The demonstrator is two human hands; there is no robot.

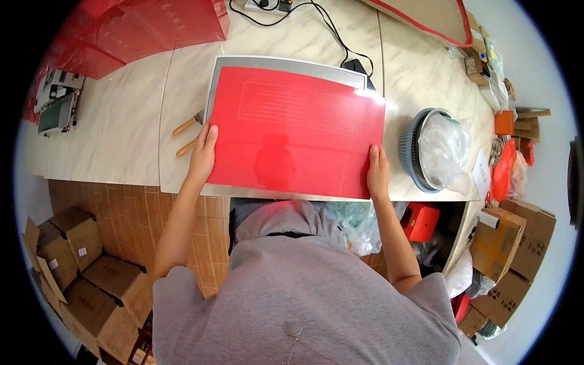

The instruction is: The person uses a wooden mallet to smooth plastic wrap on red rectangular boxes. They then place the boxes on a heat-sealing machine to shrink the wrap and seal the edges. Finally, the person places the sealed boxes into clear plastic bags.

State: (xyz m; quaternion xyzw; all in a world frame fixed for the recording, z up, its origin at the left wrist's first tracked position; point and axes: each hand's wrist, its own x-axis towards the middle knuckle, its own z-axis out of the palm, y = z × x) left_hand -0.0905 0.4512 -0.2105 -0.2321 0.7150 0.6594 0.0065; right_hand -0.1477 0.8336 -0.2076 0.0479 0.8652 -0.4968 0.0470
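Observation:
A glossy red sheet (292,140), rectangular with faint pale printing, is held level in front of me over the near edge of the table. My left hand (205,155) grips its left edge and my right hand (378,173) its right edge, thumbs on top and the other fingers mostly hidden beneath. Behind the sheet's far edge shows a flat grey panel (286,63) with a white border; the red sheet covers most of it. Beside my left hand lie two wooden-handled tools (184,127), their heads partly hidden under the panel.
Right of the sheet, blue-grey baskets (410,146) hold a clear plastic bag (444,149). Red bags (140,30) stand far left, near a green-and-grey device (58,109). A black cable (331,24) crosses the back of the marbled table (426,79). Cardboard boxes (91,298) fill the floor at left.

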